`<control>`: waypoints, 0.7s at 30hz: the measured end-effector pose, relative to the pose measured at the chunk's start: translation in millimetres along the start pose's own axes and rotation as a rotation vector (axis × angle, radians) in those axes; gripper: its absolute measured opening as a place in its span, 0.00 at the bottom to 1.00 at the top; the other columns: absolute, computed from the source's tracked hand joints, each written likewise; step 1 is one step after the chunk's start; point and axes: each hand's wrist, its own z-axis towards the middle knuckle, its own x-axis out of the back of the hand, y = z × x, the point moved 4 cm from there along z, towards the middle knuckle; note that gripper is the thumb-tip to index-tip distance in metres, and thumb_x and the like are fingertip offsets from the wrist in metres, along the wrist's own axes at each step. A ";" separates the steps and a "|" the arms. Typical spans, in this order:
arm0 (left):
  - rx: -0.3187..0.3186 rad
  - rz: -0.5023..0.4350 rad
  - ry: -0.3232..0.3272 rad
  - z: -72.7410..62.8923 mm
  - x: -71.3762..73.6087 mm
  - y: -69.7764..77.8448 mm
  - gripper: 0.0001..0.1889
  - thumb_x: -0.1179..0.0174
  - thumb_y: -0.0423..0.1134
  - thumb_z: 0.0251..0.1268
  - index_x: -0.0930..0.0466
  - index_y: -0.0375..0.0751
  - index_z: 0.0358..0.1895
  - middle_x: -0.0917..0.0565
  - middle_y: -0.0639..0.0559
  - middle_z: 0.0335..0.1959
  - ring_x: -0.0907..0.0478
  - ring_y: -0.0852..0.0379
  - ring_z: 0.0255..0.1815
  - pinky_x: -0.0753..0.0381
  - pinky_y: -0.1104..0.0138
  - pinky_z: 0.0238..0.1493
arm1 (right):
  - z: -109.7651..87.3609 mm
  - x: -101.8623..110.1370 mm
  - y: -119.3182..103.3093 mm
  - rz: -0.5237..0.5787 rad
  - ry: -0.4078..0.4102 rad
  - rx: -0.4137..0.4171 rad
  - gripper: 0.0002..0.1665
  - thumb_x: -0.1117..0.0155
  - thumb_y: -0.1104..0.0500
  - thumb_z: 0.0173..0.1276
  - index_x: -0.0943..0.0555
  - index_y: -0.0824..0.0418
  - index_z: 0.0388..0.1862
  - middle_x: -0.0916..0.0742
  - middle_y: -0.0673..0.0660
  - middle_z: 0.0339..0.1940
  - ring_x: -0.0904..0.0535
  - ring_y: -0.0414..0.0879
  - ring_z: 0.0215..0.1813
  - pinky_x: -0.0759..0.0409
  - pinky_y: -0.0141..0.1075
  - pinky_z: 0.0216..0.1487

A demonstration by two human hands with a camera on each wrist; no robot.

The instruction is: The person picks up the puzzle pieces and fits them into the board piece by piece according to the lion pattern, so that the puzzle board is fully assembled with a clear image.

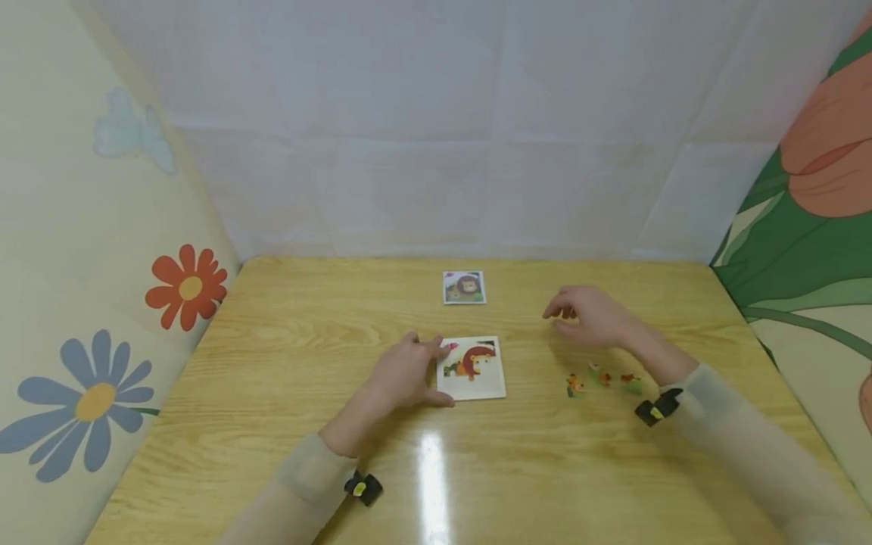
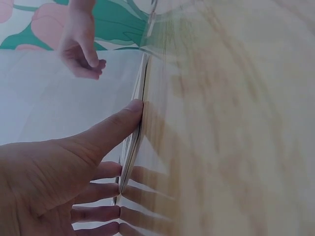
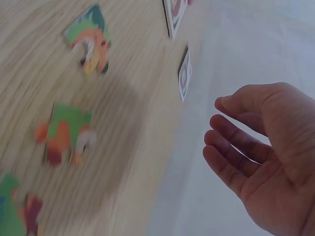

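My left hand (image 1: 402, 372) rests at the left side of a square puzzle board (image 1: 487, 384), partly filled with a lion picture. Its thumb (image 2: 120, 125) lies along the board's near edge, while a fingertip touches near the upper left corner. In the left wrist view the other fingers extend down to the tabletop beside the board. My right hand (image 1: 591, 318) hovers over the table on the right, fingers loosely curved and holding nothing. Nearer to me than that hand lie several loose puzzle pieces, among them an orange-and-green one (image 3: 64, 135) and one with an animal face (image 1: 575, 385).
A small lion picture card (image 1: 465, 288) lies farther back on the wooden table (image 1: 327, 303). Behind the table hangs a white cloth (image 1: 409, 151). Flower-printed panels (image 1: 68, 242) stand along both sides.
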 end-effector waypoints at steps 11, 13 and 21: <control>0.001 -0.007 -0.009 -0.8 -1.1 0.8 0.47 0.19 0.67 0.46 0.18 0.47 0.70 0.25 0.42 0.78 0.25 0.29 0.72 0.15 0.41 0.63 | -45.8 28.9 33.5 -0.092 0.010 -0.072 0.09 0.31 0.67 0.71 0.10 0.64 0.47 0.12 0.54 0.37 0.15 0.48 0.39 0.12 0.48 0.43; 0.005 -0.008 -0.013 -0.7 -0.9 0.9 0.48 0.19 0.67 0.46 0.19 0.47 0.71 0.25 0.42 0.78 0.27 0.28 0.73 0.16 0.40 0.65 | -54.0 32.1 38.9 -0.099 0.004 -0.088 0.09 0.31 0.67 0.70 0.10 0.64 0.47 0.12 0.54 0.37 0.15 0.47 0.39 0.12 0.47 0.43; 0.015 -0.018 -0.024 -1.4 0.3 1.0 0.48 0.18 0.66 0.47 0.19 0.47 0.72 0.26 0.43 0.79 0.27 0.28 0.74 0.16 0.40 0.65 | -78.3 39.0 60.8 -0.121 -0.044 -0.128 0.09 0.31 0.66 0.71 0.10 0.64 0.47 0.10 0.52 0.37 0.15 0.45 0.38 0.13 0.44 0.40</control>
